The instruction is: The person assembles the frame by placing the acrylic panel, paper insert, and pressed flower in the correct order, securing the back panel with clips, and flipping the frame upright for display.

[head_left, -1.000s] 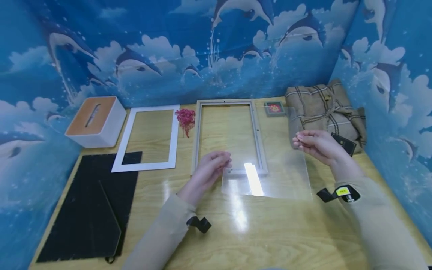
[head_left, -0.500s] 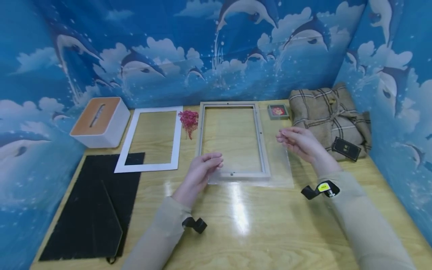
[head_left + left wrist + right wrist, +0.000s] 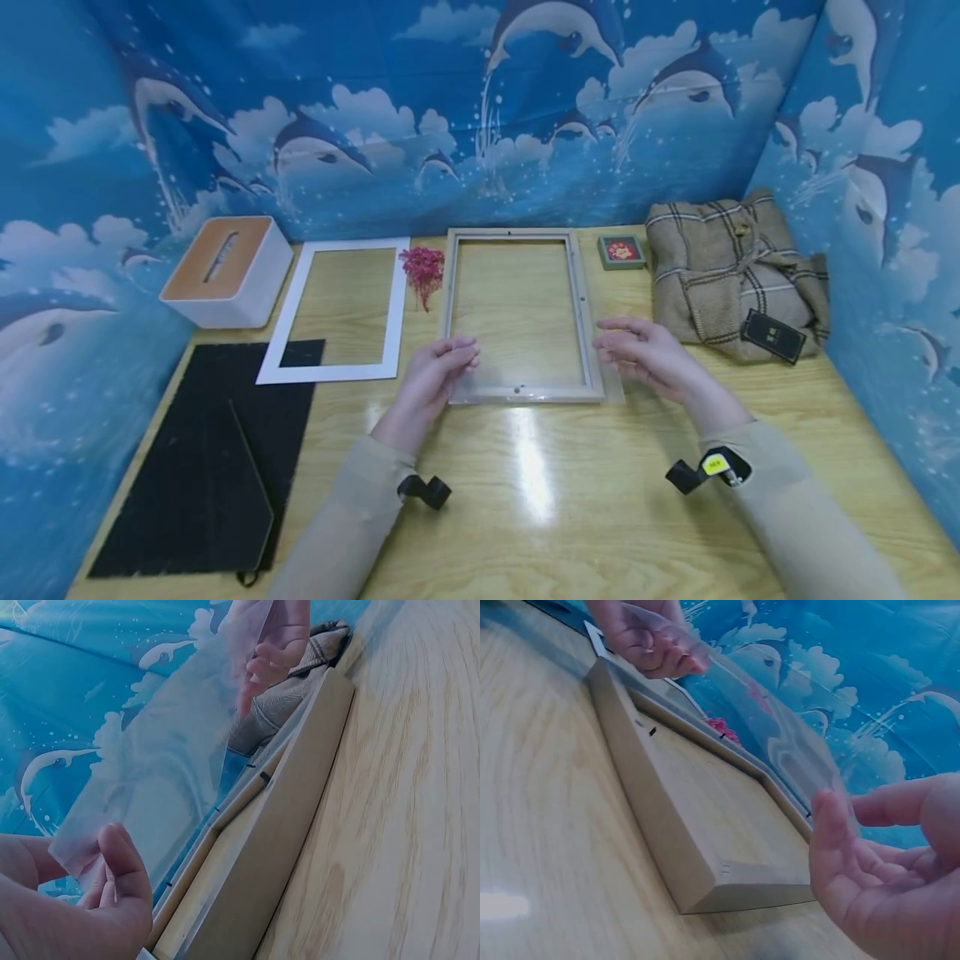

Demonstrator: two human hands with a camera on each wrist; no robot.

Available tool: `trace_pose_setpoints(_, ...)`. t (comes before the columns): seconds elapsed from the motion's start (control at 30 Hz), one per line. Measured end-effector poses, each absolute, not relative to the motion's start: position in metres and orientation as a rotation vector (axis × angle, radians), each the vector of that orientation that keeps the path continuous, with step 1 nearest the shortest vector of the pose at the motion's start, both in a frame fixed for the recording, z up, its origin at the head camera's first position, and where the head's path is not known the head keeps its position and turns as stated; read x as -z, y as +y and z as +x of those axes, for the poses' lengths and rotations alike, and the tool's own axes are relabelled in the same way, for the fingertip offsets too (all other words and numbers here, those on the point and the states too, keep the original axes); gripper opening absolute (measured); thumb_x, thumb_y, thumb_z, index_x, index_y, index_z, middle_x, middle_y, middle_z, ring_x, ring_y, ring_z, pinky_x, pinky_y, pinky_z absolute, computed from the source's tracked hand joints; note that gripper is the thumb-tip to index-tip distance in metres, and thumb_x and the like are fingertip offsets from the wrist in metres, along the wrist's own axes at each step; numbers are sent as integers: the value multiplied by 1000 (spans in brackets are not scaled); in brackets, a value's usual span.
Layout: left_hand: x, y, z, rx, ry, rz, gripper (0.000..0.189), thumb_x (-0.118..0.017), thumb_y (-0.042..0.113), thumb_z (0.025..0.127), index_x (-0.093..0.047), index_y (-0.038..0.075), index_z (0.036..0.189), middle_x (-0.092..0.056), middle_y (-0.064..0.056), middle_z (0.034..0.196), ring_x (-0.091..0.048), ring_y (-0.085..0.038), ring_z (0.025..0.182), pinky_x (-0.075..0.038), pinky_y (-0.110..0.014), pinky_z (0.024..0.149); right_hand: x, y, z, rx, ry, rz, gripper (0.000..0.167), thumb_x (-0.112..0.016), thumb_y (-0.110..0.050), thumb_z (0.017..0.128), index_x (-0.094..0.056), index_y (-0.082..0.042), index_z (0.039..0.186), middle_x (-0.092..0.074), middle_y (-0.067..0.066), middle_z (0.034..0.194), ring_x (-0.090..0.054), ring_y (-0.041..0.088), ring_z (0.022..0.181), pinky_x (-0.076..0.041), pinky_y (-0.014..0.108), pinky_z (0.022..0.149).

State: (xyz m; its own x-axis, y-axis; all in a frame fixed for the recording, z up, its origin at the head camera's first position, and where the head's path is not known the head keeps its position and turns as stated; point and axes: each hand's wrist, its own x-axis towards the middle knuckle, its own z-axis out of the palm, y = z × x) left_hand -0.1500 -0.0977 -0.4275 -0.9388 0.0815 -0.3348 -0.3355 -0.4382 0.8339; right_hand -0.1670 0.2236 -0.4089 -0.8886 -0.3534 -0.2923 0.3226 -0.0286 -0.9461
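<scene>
A clear plastic sheet (image 3: 169, 742) is held above the pale wooden picture frame (image 3: 582, 312), roughly lined up with it in the head view. My left hand (image 3: 429, 379) pinches the sheet's left edge between thumb and fingers, near the frame's lower left corner. On the opposite side my right hand (image 3: 647, 358) pinches the right edge, thumb on one face, as the right wrist view shows. That view has the sheet (image 3: 787, 739) bowed and raised over the frame (image 3: 656, 810), which lies flat on the table with small dark tabs along its inner sides.
Left of the frame lie pink dried flowers (image 3: 424, 272), a white mat (image 3: 326, 372) and a black backing board (image 3: 195, 475) with a stand leg. A tissue box (image 3: 225, 275) stands behind. At the right are a small green framed piece (image 3: 622, 252) and a folded plaid cloth (image 3: 720, 283).
Both hands have carried the clear sheet leftward, from the frame's right side to over the frame. The right hand has also come lower in the head view.
</scene>
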Motion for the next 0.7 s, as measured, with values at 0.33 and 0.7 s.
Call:
trace_pose_setpoints(0.33, 432, -107, -156, -2458, 1557, -377, 29, -57, -11, 87, -54, -16, 115, -63, -12, 94, -63, -12, 75, -53, -20, 76, 411, 207, -168, 1973, 1937, -45, 53, -54, -4, 97, -29, 10, 142, -62, 14, 107, -65, 12, 82, -54, 24, 77)
trace_pose_setpoints(0.7, 429, -118, -157, -2485, 1607, -428, 33, -60, -8, 87, -53, -16, 119, -65, -5, 85, -62, -8, 70, -52, -17, 70, 412, 200, -175, 2111, 1829, -17, 54, -50, 2, 97, -25, 12, 143, -66, 6, 98, -66, 11, 75, -54, 19, 68)
